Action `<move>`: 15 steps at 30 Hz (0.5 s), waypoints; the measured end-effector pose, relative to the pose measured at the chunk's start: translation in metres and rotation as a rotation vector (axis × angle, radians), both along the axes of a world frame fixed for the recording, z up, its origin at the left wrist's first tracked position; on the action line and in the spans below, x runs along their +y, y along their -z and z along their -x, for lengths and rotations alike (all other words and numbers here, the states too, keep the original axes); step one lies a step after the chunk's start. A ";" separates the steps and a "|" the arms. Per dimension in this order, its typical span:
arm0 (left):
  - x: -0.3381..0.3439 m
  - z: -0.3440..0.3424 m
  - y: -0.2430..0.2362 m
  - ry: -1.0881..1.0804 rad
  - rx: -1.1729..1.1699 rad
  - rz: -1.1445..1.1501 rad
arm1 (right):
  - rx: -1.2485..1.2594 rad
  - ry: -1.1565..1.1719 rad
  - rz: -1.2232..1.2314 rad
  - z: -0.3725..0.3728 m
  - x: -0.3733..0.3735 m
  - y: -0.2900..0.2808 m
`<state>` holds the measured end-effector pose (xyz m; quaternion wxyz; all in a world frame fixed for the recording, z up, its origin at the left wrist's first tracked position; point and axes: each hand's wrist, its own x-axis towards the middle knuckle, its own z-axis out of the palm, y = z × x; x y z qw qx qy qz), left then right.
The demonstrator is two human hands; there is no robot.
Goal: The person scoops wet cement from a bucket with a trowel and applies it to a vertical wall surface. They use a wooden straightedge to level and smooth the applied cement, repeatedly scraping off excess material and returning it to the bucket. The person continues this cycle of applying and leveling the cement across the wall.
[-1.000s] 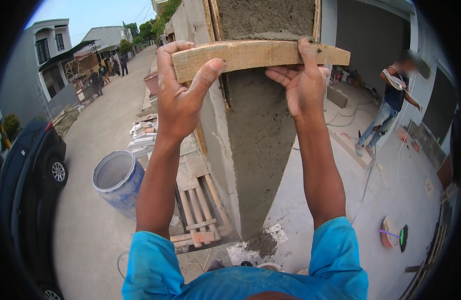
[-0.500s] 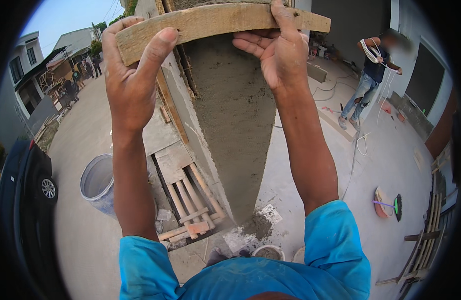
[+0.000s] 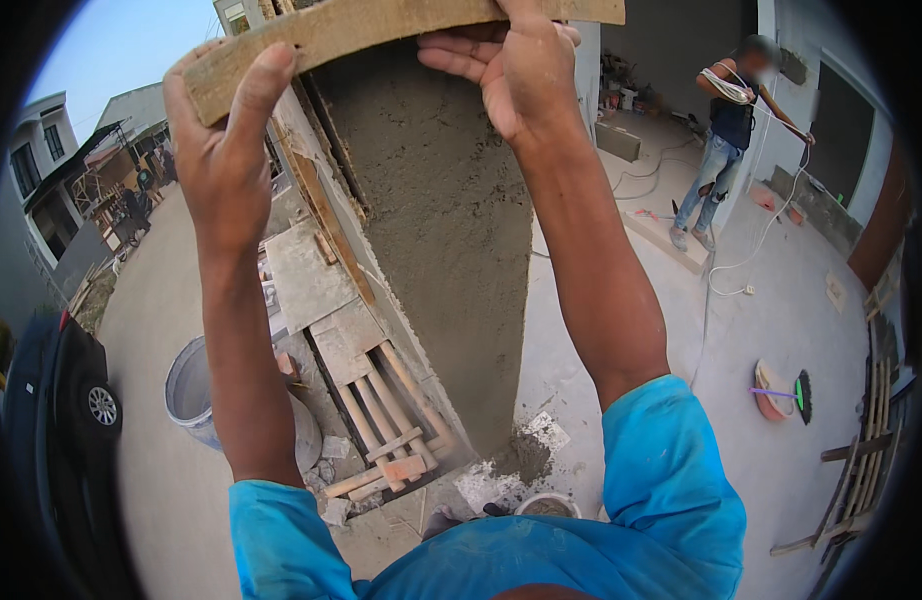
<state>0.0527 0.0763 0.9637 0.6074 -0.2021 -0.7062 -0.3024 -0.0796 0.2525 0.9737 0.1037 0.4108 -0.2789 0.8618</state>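
Both arms reach up and hold a long wooden board level across a column coated in wet grey mortar. My left hand grips the board's left end, thumb on its near face. Farther right, my right hand has its thumb over the board and its fingers curled beneath, near the mortar. A wooden strip runs along the column's left edge. At the column's foot lies some spilled mortar, beside a bucket of mortar.
Wooden bars cover a trench left of the column, beside a large drum. A co-worker holding coiled white cable stands at the right. A dustpan with a broom lies on the floor. A dark car is parked at left.
Both hands and the board have shifted left and slightly up in the view. More of the trench and drum area shows. The co-worker's arms and cable have moved.
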 end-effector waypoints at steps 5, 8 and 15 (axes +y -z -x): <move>0.020 -0.010 -0.088 0.329 0.012 0.161 | -0.030 0.025 0.053 -0.023 0.014 -0.075; -0.022 0.001 -0.034 0.234 0.001 0.010 | 0.011 -0.016 -0.043 -0.014 0.008 -0.023; 0.025 -0.028 0.098 0.107 -0.218 -0.206 | -0.185 0.030 -0.186 -0.016 0.018 0.102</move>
